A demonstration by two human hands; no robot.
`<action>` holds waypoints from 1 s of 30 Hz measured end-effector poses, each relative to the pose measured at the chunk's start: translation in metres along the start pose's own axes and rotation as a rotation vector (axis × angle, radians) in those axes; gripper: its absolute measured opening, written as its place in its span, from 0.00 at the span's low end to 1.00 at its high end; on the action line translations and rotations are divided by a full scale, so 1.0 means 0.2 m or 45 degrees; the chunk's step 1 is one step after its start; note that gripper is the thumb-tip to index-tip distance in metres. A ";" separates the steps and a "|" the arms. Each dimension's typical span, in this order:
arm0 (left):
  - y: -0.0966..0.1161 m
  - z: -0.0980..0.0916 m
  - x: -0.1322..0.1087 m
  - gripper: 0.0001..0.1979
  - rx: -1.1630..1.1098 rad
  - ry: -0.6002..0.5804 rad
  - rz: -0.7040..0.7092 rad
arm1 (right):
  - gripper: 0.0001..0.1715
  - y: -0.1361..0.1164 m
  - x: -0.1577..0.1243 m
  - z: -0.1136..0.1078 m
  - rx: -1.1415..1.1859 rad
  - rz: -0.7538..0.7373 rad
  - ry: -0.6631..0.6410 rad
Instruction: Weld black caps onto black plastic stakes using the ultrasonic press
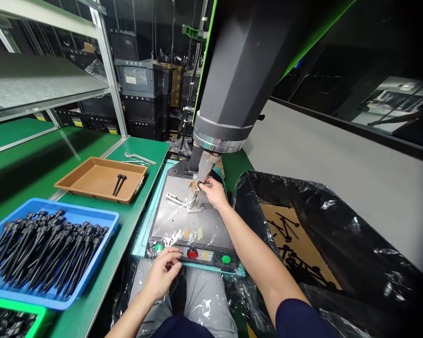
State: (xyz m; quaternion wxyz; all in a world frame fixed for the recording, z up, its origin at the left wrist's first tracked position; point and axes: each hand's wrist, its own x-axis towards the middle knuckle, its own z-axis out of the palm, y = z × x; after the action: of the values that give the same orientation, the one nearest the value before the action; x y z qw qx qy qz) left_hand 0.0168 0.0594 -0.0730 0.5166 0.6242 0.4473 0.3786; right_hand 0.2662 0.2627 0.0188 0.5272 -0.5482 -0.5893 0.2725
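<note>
My right hand reaches to the small metal fixture on the press's steel base plate. Its thumb and fingers are pinched at the fixture's top, where a small dark bit shows; most of what they hold is hidden. Just above the fingertips is the metal tool head of the big grey machine. My left hand rests at the front control strip, fingers loosely bent and apart, holding nothing. It lies between a green button and the red button.
At left, a blue tray holds many black stemmed parts. Behind it, a brown tray carries two more, near wrenches. A black-lined bin with scattered parts stands at right. Another green button sits on the strip.
</note>
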 end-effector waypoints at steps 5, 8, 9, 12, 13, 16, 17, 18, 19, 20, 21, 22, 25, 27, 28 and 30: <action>-0.01 0.00 0.00 0.11 0.006 -0.008 0.008 | 0.15 0.02 0.03 0.01 -0.057 -0.053 -0.030; -0.02 -0.01 -0.01 0.11 0.015 -0.012 0.010 | 0.16 0.02 0.03 0.02 -0.111 -0.053 0.014; -0.02 -0.01 -0.01 0.11 0.015 -0.012 0.006 | 0.17 0.02 0.03 0.02 -0.125 -0.049 0.029; -0.03 -0.03 -0.03 0.13 0.024 -0.006 -0.016 | 0.16 0.01 0.03 0.00 -0.166 -0.061 -0.009; -0.03 -0.03 -0.04 0.13 0.031 -0.005 -0.025 | 0.16 0.00 0.03 -0.01 -0.180 -0.076 -0.044; -0.03 -0.06 -0.06 0.14 0.062 -0.001 -0.048 | 0.16 0.00 0.03 -0.04 -0.207 -0.125 -0.129; -0.03 -0.06 -0.06 0.14 0.074 0.003 -0.053 | 0.15 0.00 0.03 -0.04 -0.209 -0.135 -0.133; -0.03 -0.07 -0.07 0.14 0.085 0.009 -0.056 | 0.15 0.01 0.04 -0.04 -0.211 -0.141 -0.130; -0.02 -0.08 -0.08 0.14 0.096 0.018 -0.055 | 0.15 0.01 0.04 -0.04 -0.214 -0.144 -0.124; -0.03 -0.08 -0.08 0.14 0.105 0.027 -0.052 | 0.14 0.02 0.04 -0.03 -0.219 -0.144 -0.114; -0.03 -0.09 -0.09 0.14 0.115 0.035 -0.049 | 0.13 0.02 0.04 -0.03 -0.224 -0.140 -0.102; -0.03 -0.10 -0.09 0.14 0.127 0.043 -0.048 | 0.13 0.02 0.05 -0.02 -0.229 -0.131 -0.092; -0.05 -0.13 -0.11 0.14 0.190 0.111 -0.043 | 0.13 0.02 0.06 -0.02 -0.226 -0.105 -0.083; -0.06 -0.17 -0.11 0.14 0.245 0.204 -0.024 | 0.18 0.04 0.05 -0.06 -0.227 -0.065 -0.072; -0.05 -0.19 -0.11 0.14 0.270 0.257 -0.012 | 0.21 0.06 0.04 -0.10 -0.240 -0.035 -0.058; -0.04 -0.26 -0.09 0.15 0.312 0.345 0.011 | 0.24 0.12 0.00 -0.18 -0.293 0.036 -0.036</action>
State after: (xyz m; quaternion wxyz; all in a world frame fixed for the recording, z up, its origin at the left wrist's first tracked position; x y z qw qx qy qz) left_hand -0.0386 0.0579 -0.0720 0.3700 0.6277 0.5531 0.4040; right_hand 0.3070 0.2589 0.0080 0.4486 -0.6094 -0.6163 0.2182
